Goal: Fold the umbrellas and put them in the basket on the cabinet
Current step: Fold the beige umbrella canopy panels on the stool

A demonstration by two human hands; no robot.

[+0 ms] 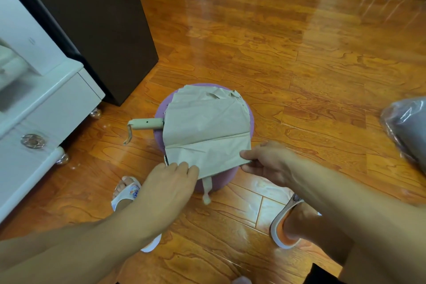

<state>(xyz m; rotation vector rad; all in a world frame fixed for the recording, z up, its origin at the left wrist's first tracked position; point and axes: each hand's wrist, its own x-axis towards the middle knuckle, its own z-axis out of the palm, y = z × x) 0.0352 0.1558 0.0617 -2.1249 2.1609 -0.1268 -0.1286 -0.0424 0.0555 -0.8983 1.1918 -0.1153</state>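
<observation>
A beige collapsed umbrella [207,127] lies flat on a round purple stool [159,108], its fabric panels spread out. Its cream handle [145,124] with a wrist loop sticks out to the left. The closing strap [206,188] hangs over the stool's near edge. My left hand [171,180] grips the fabric's near left corner. My right hand [265,159] pinches the near right corner between thumb and fingers. No basket is in view.
A white cabinet [43,108] on round metal feet stands at the left, with a dark brown cabinet [96,25] behind it. A grey bundle in clear plastic [408,127] lies on the wooden floor at the right. My slippered feet are below the stool.
</observation>
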